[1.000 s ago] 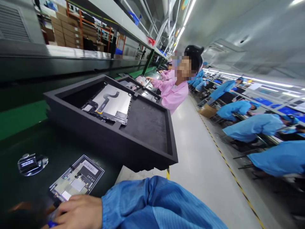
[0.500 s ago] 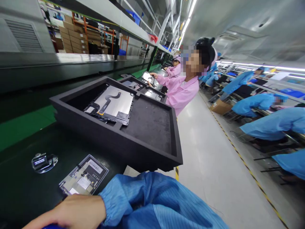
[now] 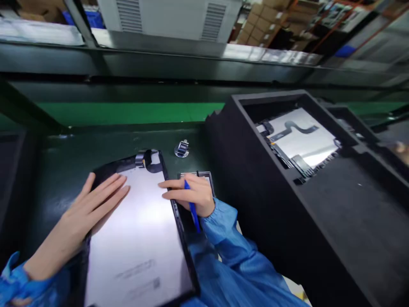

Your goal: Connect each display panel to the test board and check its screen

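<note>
A flat panel point(image 3: 137, 238) with a bright white back and black edges lies on the dark green bench. My left hand point(image 3: 86, 209) rests on its upper left edge, fingers stretched out. At the panel's upper right edge is my right hand point(image 3: 191, 194), with a blue pen-like tool point(image 3: 192, 209) held between its fingers and two fingertips touching the panel's border. A flex cable point(image 3: 147, 160) sits at the panel's top. Partly under my right hand is a printed board point(image 3: 207, 177). Behind it lies a small shiny round piece point(image 3: 182, 149).
On the right stands a big black foam tray point(image 3: 271, 192) holding stacked silver panels point(image 3: 303, 132). Another black tray point(image 3: 348, 115) is beyond it. A black edge point(image 3: 12, 170) rises at the left, and a metal rail point(image 3: 159, 68) crosses behind the bench.
The view has swung left and down from the aisle and co-workers to the bench. Both hands and the white-backed panel now show; earlier only one hand was in view, at the bottom.
</note>
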### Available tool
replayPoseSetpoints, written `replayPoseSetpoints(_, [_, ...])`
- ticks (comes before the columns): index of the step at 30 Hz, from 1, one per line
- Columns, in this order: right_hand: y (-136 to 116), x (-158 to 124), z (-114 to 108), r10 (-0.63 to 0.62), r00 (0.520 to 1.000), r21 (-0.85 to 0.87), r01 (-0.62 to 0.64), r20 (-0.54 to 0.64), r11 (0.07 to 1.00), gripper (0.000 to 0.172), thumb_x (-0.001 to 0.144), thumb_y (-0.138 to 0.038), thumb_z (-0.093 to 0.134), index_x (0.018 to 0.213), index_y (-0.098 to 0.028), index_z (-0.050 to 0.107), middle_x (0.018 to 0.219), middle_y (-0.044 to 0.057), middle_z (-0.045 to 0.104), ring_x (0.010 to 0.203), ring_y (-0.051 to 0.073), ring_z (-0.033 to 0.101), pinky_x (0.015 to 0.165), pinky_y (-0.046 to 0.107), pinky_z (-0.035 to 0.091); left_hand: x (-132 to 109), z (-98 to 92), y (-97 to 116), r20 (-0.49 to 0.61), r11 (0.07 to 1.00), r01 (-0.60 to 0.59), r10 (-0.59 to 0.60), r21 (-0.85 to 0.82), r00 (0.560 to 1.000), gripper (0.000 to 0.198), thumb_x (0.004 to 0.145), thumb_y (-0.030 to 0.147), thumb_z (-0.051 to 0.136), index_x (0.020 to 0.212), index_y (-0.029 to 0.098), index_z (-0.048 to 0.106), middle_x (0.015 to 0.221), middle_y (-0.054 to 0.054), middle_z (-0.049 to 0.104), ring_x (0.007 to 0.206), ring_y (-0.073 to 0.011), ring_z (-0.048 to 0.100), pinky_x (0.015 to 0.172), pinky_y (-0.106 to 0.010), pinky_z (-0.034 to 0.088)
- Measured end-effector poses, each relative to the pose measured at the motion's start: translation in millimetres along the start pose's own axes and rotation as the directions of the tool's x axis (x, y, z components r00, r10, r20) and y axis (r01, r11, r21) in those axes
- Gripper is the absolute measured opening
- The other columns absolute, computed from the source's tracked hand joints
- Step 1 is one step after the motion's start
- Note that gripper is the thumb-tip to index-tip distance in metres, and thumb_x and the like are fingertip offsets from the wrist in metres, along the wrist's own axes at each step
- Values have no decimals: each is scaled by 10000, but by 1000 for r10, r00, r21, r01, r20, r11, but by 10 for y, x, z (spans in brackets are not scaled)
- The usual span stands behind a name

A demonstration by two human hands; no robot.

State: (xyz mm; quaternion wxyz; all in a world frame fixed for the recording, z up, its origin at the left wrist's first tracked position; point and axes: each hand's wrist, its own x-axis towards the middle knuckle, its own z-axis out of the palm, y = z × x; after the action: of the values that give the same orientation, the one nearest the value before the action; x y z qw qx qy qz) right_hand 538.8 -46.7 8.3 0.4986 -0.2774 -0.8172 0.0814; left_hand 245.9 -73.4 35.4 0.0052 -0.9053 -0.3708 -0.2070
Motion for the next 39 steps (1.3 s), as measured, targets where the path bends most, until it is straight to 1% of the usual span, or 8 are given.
replayPoseSetpoints(5, [218,-44,67,198,944,-130,-239,-263,962,498,852,-195,722,1311,-264,539,1158,62,700,924,184,659,747,311,560,-22,51,-150,10,966,-196,197,167,980,624,979,-16,375,1568,125,225,1471,-175,507,1496,-227,259,1230,-580,95])
replayPoseSetpoints(9, [309,-7,49,447,892,130,-452,68,882,577,890,-249,640,1424,-239,422,1196,76,683,1135,222,633,1007,400,503,-85,221,-281,118,975,-212,202,73,972,673,981,-6,368,1592,194,169,1468,-125,523,1456,-240,339,1245,-542,116])
replayPoseSetpoints(13, [265,-52,-33,575,773,418,-631,267,654,323,837,-344,701,1081,-204,542,886,18,667,775,147,645,792,305,531,-149,460,-436,148,986,-158,150,48,978,681,983,5,338,1599,230,156,1516,-125,470,1448,-267,351,1245,-558,98])
replayPoseSetpoints(19, [188,-79,-94,527,736,610,-663,426,434,367,835,-454,739,862,-209,467,761,-7,616,667,112,581,675,254,481,-210,601,-537,215,995,-89,76,51,974,667,1000,59,316,1605,256,116,1581,-142,375,1475,-296,308,1223,-603,141])
replayPoseSetpoints(24, [164,-82,-23,555,700,536,-708,449,460,273,889,-371,672,872,-209,454,740,-12,642,558,86,517,587,223,424,-123,387,-391,271,981,94,-139,173,953,636,936,-41,161,1545,104,274,1660,-206,115,1517,-377,118,1169,-661,225])
replayPoseSetpoints(28, [135,-103,74,490,736,473,-677,468,564,196,906,-290,635,881,-216,455,707,-22,648,516,83,490,559,216,411,170,330,-18,46,969,230,-227,-92,973,403,991,144,405,1379,107,506,1471,-148,520,1441,-299,379,1217,-600,190])
replayPoseSetpoints(31, [119,-115,128,444,745,429,-657,499,620,195,902,-253,631,872,-220,441,758,-14,663,609,104,576,630,227,453,426,441,256,71,843,299,-300,-448,951,193,960,231,498,1040,198,670,1062,-32,731,1063,-205,657,1220,-530,248])
replayPoseSetpoints(39, [132,-125,144,449,698,368,-693,559,620,197,897,-258,610,860,-225,420,768,-23,634,633,107,575,651,227,460,594,606,360,378,415,554,-434,-722,818,133,825,284,577,734,190,603,806,-46,665,835,-208,623,756,-322,469])
